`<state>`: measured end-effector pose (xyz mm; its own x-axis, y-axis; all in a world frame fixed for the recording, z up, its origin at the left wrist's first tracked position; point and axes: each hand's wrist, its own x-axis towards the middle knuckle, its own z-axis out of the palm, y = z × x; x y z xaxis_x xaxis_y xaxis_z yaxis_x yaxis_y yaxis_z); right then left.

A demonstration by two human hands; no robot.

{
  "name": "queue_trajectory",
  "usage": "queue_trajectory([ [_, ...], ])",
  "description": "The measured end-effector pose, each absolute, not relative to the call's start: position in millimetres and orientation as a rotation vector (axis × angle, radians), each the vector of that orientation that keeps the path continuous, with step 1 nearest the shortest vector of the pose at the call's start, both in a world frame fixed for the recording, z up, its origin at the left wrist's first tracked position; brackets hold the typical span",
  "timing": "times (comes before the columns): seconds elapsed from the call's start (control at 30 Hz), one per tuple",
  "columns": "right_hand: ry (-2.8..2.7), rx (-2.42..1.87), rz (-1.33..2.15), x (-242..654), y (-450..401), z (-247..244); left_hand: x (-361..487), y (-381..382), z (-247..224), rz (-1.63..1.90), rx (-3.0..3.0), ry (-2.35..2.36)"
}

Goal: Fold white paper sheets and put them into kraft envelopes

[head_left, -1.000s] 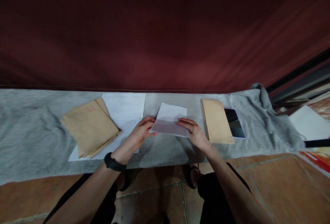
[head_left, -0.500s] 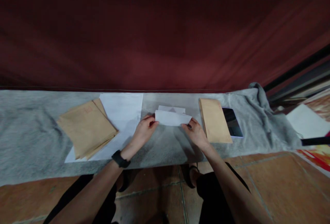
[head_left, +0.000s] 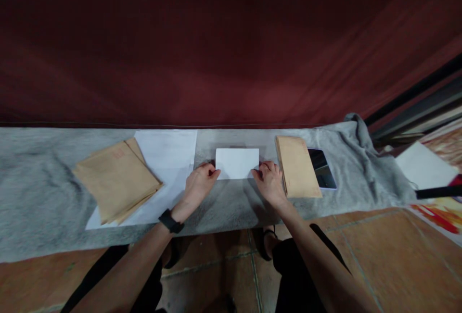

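A folded sheet of white paper lies in front of me on the grey cloth. My left hand pinches its left edge near the lower corner, thumb on top. At the lower right corner my right hand grips the paper the same way, its other fingers curled at the side edge. Close to the right hand rests a stack of brown envelopes. Left of my left hand are white paper sheets, partly covered by a fanned pile of brown envelopes.
A dark-screened phone sits partly under the right-hand envelopes. Behind the cloth-covered surface rises a dark red curtain. The grey cloth bunches up at the right end. Further right is a white sheet beside a black bar.
The raised upper flap of the white paper has come down, so it now looks like one flat rectangle. My right hand has moved slightly left. The view has shifted a little.
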<state>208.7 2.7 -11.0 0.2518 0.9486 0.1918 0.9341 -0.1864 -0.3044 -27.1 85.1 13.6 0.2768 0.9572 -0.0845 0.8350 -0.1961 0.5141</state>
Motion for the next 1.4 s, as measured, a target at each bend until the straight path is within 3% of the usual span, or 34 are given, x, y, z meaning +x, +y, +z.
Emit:
queue_trajectory([
  [0.67, -1.825, -2.019, 0.000, 199.7, 2.5, -17.0, -18.1, 80.8, 19.2, 0.295, 2.241, 1.698],
  [0.83, -2.007, -1.856, 0.184, 179.3, 0.5, -11.4, -1.1, 56.2, 4.8, 0.525, 2.597, 1.326],
  [0.97, -2.110, -1.768, 0.252, 163.5, -3.9, -12.2, 8.2, 38.2, -12.7, 0.434, 2.698, 1.182],
  [1.4, -2.046, -1.964, 0.002, 177.2, -12.6, -24.6, -1.2, 35.6, -15.5, 0.436, 2.721, 1.409],
])
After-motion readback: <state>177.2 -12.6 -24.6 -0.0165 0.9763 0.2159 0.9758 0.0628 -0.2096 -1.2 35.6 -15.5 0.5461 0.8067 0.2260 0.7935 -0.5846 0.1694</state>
